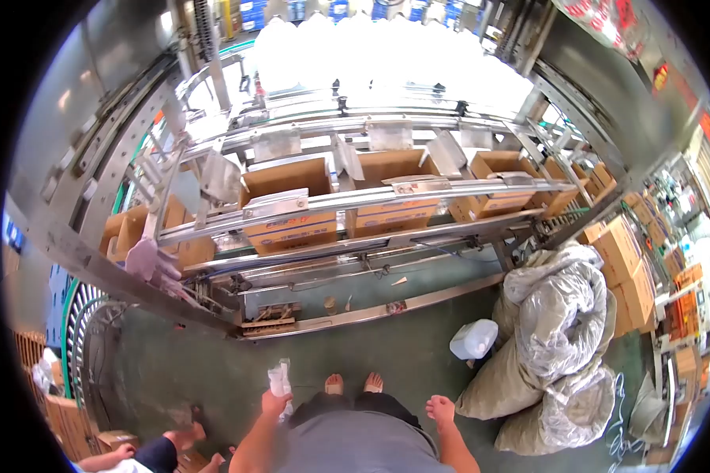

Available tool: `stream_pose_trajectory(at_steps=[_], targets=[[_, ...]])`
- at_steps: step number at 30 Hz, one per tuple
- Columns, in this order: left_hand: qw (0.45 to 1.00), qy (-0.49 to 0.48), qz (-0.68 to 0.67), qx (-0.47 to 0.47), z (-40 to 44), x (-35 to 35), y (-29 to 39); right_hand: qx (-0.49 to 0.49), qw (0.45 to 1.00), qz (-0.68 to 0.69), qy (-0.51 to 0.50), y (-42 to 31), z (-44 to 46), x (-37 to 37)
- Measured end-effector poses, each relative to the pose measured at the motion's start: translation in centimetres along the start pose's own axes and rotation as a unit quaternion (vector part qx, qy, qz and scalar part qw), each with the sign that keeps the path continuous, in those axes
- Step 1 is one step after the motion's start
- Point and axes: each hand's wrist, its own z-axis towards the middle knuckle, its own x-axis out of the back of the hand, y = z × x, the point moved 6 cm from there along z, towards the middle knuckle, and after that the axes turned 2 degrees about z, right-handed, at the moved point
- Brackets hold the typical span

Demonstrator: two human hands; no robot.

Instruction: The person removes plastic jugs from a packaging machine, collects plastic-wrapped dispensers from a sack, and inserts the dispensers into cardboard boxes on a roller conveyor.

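Crumpled, narrow bundle of whitish plastic sits at seven o'clock, gripped by the left of the person's bare hands. At five o'clock the right hand is loosely closed, fingers curled. At four o'clock, a translucent white plastic jug rests just beside bulging beige sacks topped with clear film.

white packet partly hidden by left hand, co-worker cut off at bottom, carton print too small
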Motion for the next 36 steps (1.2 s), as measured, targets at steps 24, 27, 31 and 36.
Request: stream_pose_trajectory(at_steps=[24, 27, 31, 36], targets=[[0.972, 0.132, 0.181, 0.076, -22.1, -19.1, 12.8, 0.334, 0.809, -0.122, 0.469, -29.3, 27.2, 51.9], [0.959, 0.13, 0.24, 0.071, -28.0, -21.7, 18.1, 0.477, 0.629, -0.206, 0.578, -22.4, 42.3, 75.0], [0.95, 0.109, 0.262, 0.133, -32.6, -24.5, 21.9, 0.177, 0.768, -0.361, 0.499, -28.8, 45.3, 70.0], [0.929, 0.144, 0.309, 0.144, -32.4, -28.1, 21.6, 0.159, 0.798, -0.4, 0.422, -27.6, 50.7, 65.4]])
